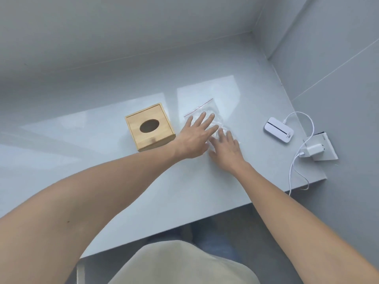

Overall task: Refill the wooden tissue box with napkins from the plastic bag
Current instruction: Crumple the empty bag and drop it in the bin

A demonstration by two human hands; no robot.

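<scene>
A square wooden tissue box (150, 127) with an oval slot in its lid stands on the pale grey table (102, 160); the slot looks dark and empty. Just right of the box lies a clear plastic bag (207, 109) with a red zip strip along its far edge and white napkins inside. My left hand (195, 136) rests flat on the bag with fingers spread. My right hand (224, 150) lies flat on the bag's near right part, fingers apart. Both hands hide much of the bag. Neither hand grips anything.
A small white device (279, 130) lies at the right, its white cable (295, 171) running to a charger (313, 150) plugged into a wall socket (326, 148). Grey walls close the back and right. The table's near edge drops to a dark floor.
</scene>
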